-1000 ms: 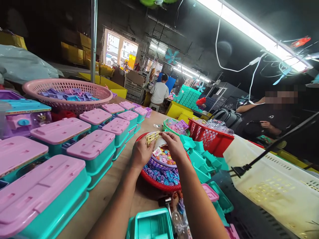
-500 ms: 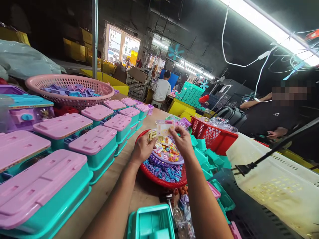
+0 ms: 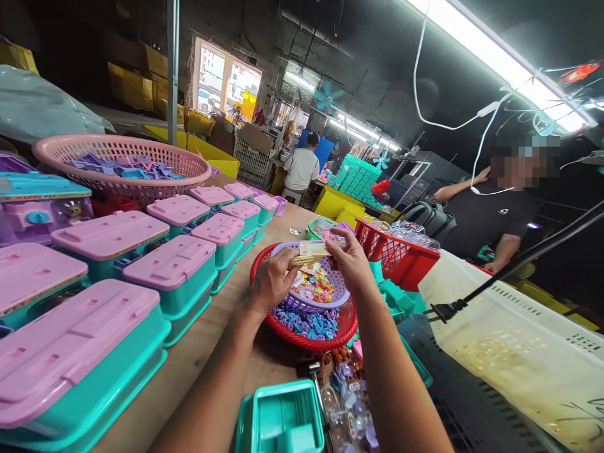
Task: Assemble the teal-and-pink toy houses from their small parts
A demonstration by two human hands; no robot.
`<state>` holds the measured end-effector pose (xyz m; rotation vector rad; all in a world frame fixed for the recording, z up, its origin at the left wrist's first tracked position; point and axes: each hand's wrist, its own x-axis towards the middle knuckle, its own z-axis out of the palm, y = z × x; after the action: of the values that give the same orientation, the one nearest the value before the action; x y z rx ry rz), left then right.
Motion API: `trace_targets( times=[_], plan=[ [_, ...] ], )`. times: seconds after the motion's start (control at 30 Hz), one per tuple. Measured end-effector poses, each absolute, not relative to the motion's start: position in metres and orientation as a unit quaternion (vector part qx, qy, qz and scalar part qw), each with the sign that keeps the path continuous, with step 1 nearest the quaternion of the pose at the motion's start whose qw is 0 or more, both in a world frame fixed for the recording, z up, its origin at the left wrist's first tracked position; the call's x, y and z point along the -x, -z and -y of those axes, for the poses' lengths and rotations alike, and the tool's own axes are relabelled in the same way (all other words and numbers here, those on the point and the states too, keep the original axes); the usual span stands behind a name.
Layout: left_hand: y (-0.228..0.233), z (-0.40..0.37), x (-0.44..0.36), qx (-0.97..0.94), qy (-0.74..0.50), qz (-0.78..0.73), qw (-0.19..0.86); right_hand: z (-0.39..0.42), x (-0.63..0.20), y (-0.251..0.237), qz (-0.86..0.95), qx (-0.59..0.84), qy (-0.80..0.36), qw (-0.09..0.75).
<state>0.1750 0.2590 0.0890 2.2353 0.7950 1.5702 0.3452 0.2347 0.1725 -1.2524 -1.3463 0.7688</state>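
Note:
My left hand [image 3: 275,280] is closed on a small cream plastic piece [image 3: 306,259], held level above the baskets. Pinched in my right hand [image 3: 349,258] is a small clear packet [image 3: 312,248] with a pale printed insert, its near end meeting the cream piece. Whether the packet lies inside or only against that piece, I cannot tell. Below both hands sits a purple basket [image 3: 343,290] holding small colourful packets [image 3: 315,286]. It rests in a red basket [image 3: 268,321] filled with blue and purple spiral pieces [image 3: 306,324].
Teal boxes with pink lids [image 3: 89,343] line the left of the table. Behind them is a pink basket [image 3: 51,151] of purple and blue parts. A teal tray [image 3: 287,415] lies in front of me. To the right are a red crate [image 3: 391,255], a cream crate [image 3: 514,340] and a person [image 3: 486,220].
The cream piece has turned from face-on to edge-on, and the packet has tilted flatter against it. My view has shifted slightly. The person at right has moved an arm.

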Motion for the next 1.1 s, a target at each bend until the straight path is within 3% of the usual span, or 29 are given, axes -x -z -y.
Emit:
trace_targets(
  times=[0.3, 0.53, 0.67, 0.83, 1.0, 1.1],
  plan=[
    [-0.097, -0.254, -0.171, -0.770, -0.561, -0.213, 0.214, -0.238, -0.363, -0.165, 0.602, 0.529, -0.417, 0.429],
    [-0.094, -0.254, -0.172, -0.735, -0.587, -0.260, 0.220, -0.227, -0.361, -0.164, 0.724, 0.492, -0.316, 0.365],
    [-0.097, -0.253, -0.171, -0.695, -0.622, -0.290, 0.215, -0.226, -0.353, -0.165, 0.758, 0.480, -0.238, 0.373],
    [-0.099, -0.255, -0.163, -0.702, -0.604, -0.321, 0.198, -0.223, -0.348, -0.165, 0.767, 0.458, -0.284, 0.348],
    [-0.097, -0.256, -0.171, -0.660, -0.591, -0.224, 0.407, -0.225, -0.342, -0.157, 0.777, 0.468, -0.236, 0.348],
    [-0.096, -0.254, -0.183, -0.586, -0.638, -0.225, 0.446, -0.226, -0.333, -0.152, 0.764, 0.436, -0.257, 0.399]
  ],
)
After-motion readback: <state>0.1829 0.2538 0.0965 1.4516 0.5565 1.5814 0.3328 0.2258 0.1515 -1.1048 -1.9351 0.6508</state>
